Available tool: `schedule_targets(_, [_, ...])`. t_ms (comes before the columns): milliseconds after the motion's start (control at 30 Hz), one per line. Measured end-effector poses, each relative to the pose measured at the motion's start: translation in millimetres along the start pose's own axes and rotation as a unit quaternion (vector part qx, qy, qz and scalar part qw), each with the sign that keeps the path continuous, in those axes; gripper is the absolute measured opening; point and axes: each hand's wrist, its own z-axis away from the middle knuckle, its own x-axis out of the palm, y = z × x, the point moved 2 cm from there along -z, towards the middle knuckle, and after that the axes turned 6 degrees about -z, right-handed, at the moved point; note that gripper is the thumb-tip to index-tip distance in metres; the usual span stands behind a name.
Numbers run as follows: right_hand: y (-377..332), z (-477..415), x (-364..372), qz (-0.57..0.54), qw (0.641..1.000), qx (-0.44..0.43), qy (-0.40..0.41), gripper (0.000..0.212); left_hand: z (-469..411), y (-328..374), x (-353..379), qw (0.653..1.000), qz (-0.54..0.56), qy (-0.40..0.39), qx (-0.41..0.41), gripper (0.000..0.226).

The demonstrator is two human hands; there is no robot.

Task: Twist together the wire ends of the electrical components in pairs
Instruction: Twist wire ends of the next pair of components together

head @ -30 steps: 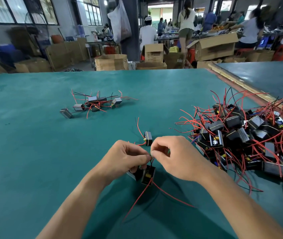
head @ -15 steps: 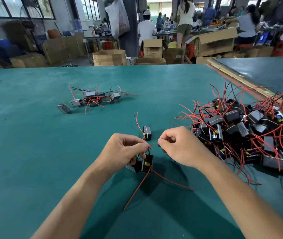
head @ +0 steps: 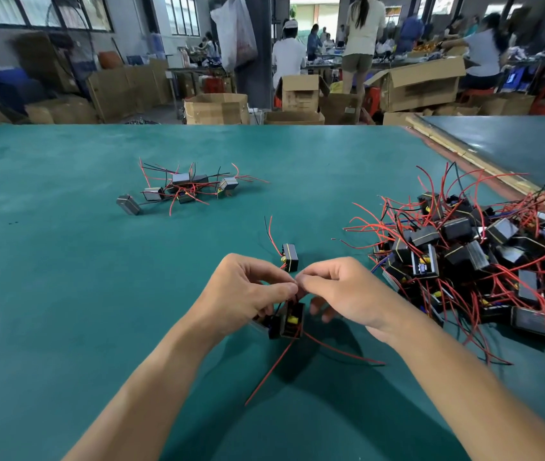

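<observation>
Left hand and right hand meet fingertip to fingertip, each pinching the thin wire ends of two black box-shaped components with yellow tape held just beneath them, whose weight could, I judge, tug the ends loose mid-twist.

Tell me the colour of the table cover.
The table cover is teal green, clearest in the head view.

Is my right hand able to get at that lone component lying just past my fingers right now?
Probably not yet: the right hand is busy pinching wire ends with the left hand, above the pair of components. The lone component lies uncovered just beyond the knuckles, its way free.
</observation>
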Motion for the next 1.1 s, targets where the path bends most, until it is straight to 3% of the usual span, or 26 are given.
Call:
schedule_targets(500, [-1, 1, -9, 0.070, 0.997, -0.016, 0.027, 0.002, 0, -1, 5, 1.000, -0.001, 0.001, 0.000, 0.013])
schedule_targets(1100, [-1, 0, -15, 0.125, 0.990, -0.047, 0.046, 0.011, 4, 2, 6, 1.000, -0.008, -0.013, -0.001, 0.015])
